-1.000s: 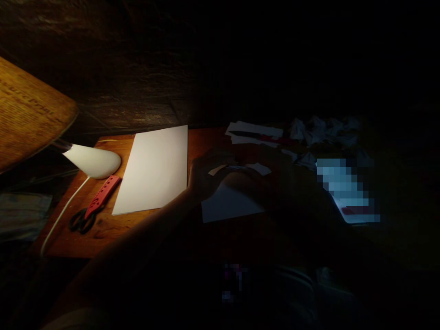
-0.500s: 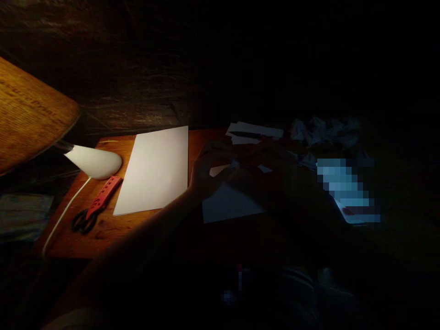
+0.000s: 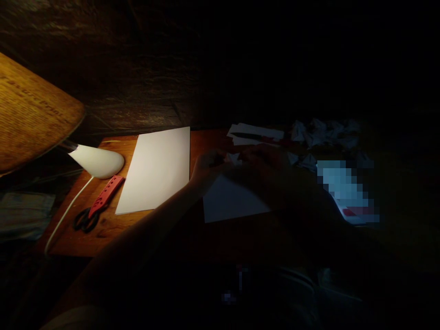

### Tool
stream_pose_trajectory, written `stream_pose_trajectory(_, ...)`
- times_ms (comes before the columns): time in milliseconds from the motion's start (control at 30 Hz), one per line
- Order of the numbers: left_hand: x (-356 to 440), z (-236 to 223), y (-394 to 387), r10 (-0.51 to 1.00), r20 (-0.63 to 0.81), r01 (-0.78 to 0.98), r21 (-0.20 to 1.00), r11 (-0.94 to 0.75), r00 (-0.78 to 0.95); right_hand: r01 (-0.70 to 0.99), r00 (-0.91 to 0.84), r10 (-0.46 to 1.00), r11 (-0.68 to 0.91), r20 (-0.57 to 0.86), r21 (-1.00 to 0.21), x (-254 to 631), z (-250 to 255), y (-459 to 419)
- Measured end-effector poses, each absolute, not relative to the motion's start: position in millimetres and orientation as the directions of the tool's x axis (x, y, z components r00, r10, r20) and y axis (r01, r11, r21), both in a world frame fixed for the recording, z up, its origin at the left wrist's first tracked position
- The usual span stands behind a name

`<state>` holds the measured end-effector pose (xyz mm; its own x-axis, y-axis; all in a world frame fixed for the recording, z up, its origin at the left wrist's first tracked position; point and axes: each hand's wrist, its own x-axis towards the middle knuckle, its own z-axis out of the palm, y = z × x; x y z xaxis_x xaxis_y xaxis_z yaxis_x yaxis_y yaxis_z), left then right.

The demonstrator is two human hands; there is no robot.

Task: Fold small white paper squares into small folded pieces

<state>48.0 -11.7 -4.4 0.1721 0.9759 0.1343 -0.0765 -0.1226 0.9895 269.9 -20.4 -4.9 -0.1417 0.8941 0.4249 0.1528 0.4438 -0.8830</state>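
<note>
In deep shadow, my left hand [image 3: 210,160] has its fingers closed on the near side of a small folded white paper [image 3: 233,159]. From the other side my right hand [image 3: 263,159] meets the same piece, its fingers bent in and hard to see in the dark. Both hands hover over the far edge of a white paper sheet [image 3: 232,199] on the table. Behind them lie white paper strips [image 3: 256,130] with a dark-bladed knife [image 3: 249,135] across them; its red handle points right.
A bright stack of white paper [image 3: 156,172] lies left of my hands. Further left are scissors in a red sheath [image 3: 103,197], a white lamp base [image 3: 99,162] with its cord, and a wooden shade [image 3: 34,114]. Folded paper pieces [image 3: 319,133] and a lit phone [image 3: 347,190] stand right.
My hands have closed in around the paper, whose pointed folded middle now shows between them. The paper flaps seen beside each hand before are now hidden. The view has shifted slightly.
</note>
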Motion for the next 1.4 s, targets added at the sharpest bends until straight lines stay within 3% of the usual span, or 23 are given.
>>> stream_pose_trajectory(100, 47.8, -5.7, -11.4, 0.975, 0.126, -0.057, 0.991, -0.117, 0.181, 0.097, -0.229, 0.935, 0.300, 0.272, -0.949, 266.3, 0.3, -23.8)
stream_pose_trajectory(200, 47.7, -5.4, -12.2, 0.967, 0.112, -0.036, 0.994, -0.107, 0.227, 0.104, -0.277, 0.938, 0.243, 0.207, -0.964, 265.3, 3.1, -25.0)
stream_pose_trajectory(333, 46.3, -4.7, -12.4, 0.949, 0.094, 0.017, 0.994, -0.104, 0.301, 0.117, -0.292, 0.940, 0.219, 0.177, -0.969, 268.3, 2.8, -22.5)
stream_pose_trajectory(467, 41.9, -2.3, -11.3, 0.927, 0.100, 0.148, 0.975, -0.163, 0.362, 0.233, -0.322, 0.939, 0.204, 0.122, -0.951, 271.4, 3.8, -21.3)
stream_pose_trajectory(667, 33.8, 5.4, -12.2, 0.865, 0.127, 0.400, 0.848, -0.349, 0.486, 0.311, -0.268, 0.948, 0.251, 0.169, -0.917, 269.6, 6.2, -23.1)
stream_pose_trajectory(933, 34.7, 1.9, -14.3, 0.850, 0.113, 0.263, 0.923, -0.282, 0.514, 0.211, -0.288, 0.942, 0.238, 0.173, -0.948, 266.6, 8.2, -29.6)
stream_pose_trajectory(1233, 37.6, 2.8, -17.8, 0.829, 0.190, 0.336, 0.849, -0.408, 0.526, 0.055, -0.326, 0.943, 0.082, 0.060, -0.995, 269.0, 6.0, -21.7)
stream_pose_trajectory(1400, 39.3, -5.6, -20.1, 0.836, 0.217, 0.353, 0.832, -0.428, 0.504, 0.231, -0.268, 0.959, 0.154, 0.089, -0.961, 270.9, 5.5, -22.6)
